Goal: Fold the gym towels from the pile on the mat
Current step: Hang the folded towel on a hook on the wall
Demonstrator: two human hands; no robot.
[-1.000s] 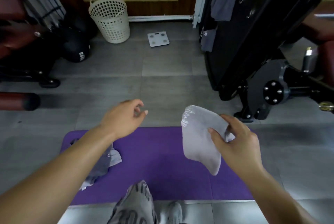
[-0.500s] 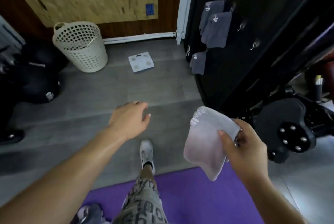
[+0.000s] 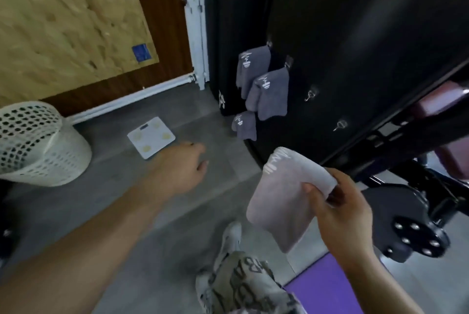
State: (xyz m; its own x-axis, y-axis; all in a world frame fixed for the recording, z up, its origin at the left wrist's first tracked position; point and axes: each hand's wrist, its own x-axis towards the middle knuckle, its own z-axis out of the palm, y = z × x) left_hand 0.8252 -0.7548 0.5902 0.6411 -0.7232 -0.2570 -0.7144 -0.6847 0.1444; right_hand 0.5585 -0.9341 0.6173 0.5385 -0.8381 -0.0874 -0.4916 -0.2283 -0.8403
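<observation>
My right hand [image 3: 340,214] grips a folded light grey towel [image 3: 284,202] by its upper right corner; the towel hangs down with a white logo at its top edge. My left hand [image 3: 182,169] is held out over the floor with fingers loosely curled and nothing in it. Only a corner of the purple mat [image 3: 327,291] shows at the bottom right. The pile on the mat is out of view. Three dark grey towels [image 3: 269,93] hang from hooks on the black panel [image 3: 355,60].
A white lattice basket [image 3: 33,146] stands at the left. A white bathroom scale [image 3: 151,137] lies on the grey floor. Black gym equipment [image 3: 416,235] stands at the right. Two bare hooks [image 3: 311,95] sit right of the hung towels. My leg and shoe [image 3: 233,263] are below.
The view has risen and turned toward the black panel, so the mat has nearly dropped out of sight. My right hand has carried the folded towel forward with me. My left hand stays out and holds nothing.
</observation>
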